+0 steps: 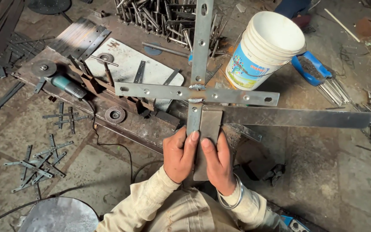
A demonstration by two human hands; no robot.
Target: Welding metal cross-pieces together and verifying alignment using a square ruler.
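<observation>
While both hands close together at the middle of the view, a person in a cream jacket holds a metal cross (196,92) made of two flat, hole-punched strips welded where they meet. Left hand (179,154) wraps shut around the lower end of the upright strip, thumb pressing on top. Right hand (218,161), a bangle on its wrist, grips a steel square (254,117) against that strip, its short leg under the fingers and its long blade running out to the right just under the crossbar. Behind stand a white bucket (268,47), an angle grinder (61,81) on a workbench (121,124), and smaller crosses (39,163) lying on the floor.
</observation>
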